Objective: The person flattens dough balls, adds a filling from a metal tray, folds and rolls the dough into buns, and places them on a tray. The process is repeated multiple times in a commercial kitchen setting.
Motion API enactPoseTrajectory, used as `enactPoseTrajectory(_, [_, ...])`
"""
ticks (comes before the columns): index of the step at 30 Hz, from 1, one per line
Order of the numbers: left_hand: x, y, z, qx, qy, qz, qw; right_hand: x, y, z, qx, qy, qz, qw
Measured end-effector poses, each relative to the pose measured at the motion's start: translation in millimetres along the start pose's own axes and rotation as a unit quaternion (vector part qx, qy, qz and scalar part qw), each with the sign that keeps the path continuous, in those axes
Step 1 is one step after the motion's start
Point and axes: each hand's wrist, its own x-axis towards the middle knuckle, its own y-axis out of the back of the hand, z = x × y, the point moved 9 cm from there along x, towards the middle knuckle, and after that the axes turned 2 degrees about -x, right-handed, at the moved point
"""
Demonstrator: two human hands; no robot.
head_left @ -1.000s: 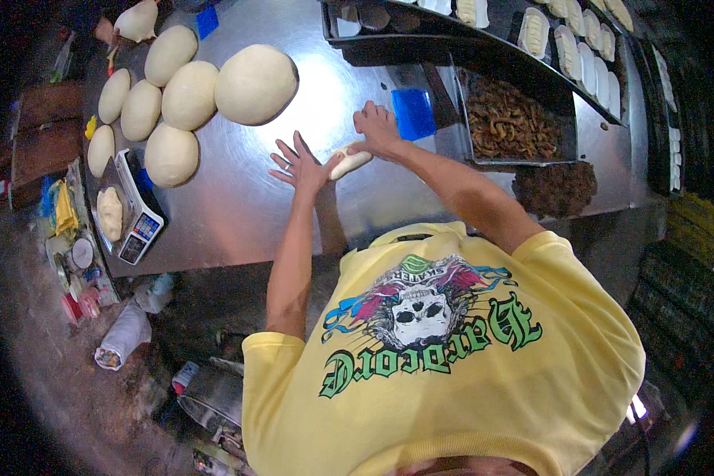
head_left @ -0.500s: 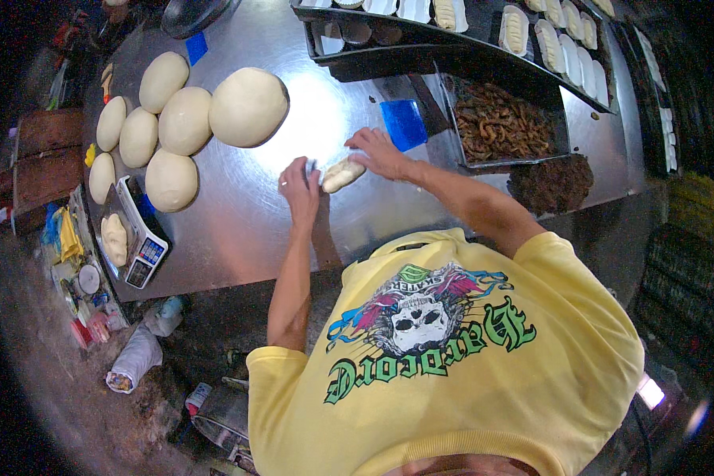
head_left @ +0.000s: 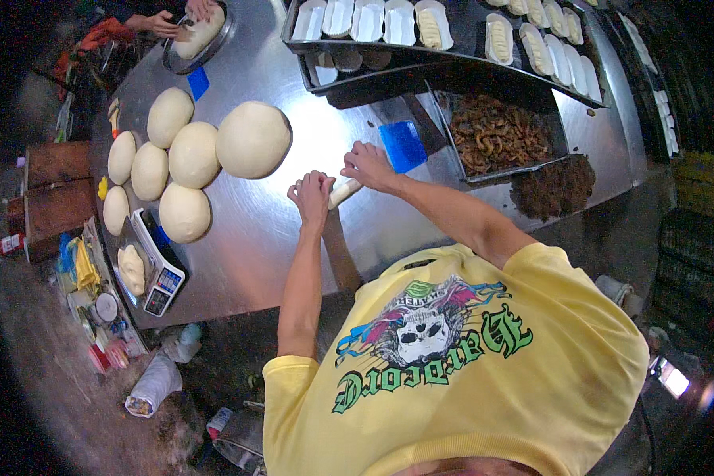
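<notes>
On the metal table, a short pale dough roll [head_left: 343,193] lies between my two hands, its ends partly covered. My left hand [head_left: 312,195] bends its fingers over the roll's left end. At the other end, my right hand [head_left: 370,168] presses down with curled fingers. A flat blue scraper [head_left: 403,147] rests just beyond my right hand. Left of my hands sits a large smooth dough ball [head_left: 254,140], beside several smaller dough balls [head_left: 193,155].
A digital scale [head_left: 163,279] bears a dough lump [head_left: 131,270]. At right, a metal tray [head_left: 496,172] of brown strips stands by a brown crumbly heap [head_left: 559,186]. Trays of paper-lined dough [head_left: 430,28] fill the far side. Another person's hands [head_left: 166,24] touch dough far left.
The lumpy dough between my hands has become a narrower, smoother roll. My hands have closed in on its ends. Another person's hands and dough have come into view at the far left.
</notes>
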Motion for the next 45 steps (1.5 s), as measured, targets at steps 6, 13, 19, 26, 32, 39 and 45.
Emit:
enactPoseTrajectory(6, [-3, -45, -19, -0.007, -0.036, -0.045, 0.998, -43, 56, 62, -0.038, -0.175, 0.156, 0.971])
enactPoseTrajectory(13, [5, -30, -1, -0.022, -0.024, 0.073, 0.997, -104, 43, 98, -0.058, -0.257, 0.151, 0.953])
enactPoseTrajectory(19, [-30, -14, 26, -0.133, -0.057, 0.078, 0.986, -128, 24, 120, 0.181, -0.266, 0.125, 0.939])
enactPoseTrajectory(26, [-41, -38, 11, -0.212, -0.045, 0.044, 0.975, -92, 28, -20, 0.162, -0.078, 0.084, 0.98])
enactPoseTrajectory(32, [-42, -40, -9, -0.302, -0.067, 0.037, 0.95, -83, 9, -44, 0.083, -0.085, 0.128, 0.985])
enactPoseTrajectory(39, [-49, -26, -41, -0.356, -0.071, -0.006, 0.932, -73, -1, -60, 0.086, -0.157, 0.058, 0.982])
enactPoseTrajectory(45, [-69, -16, -42, -0.316, -0.034, 0.068, 0.946, -77, -9, -103, 0.08, -0.007, 0.109, 0.991])
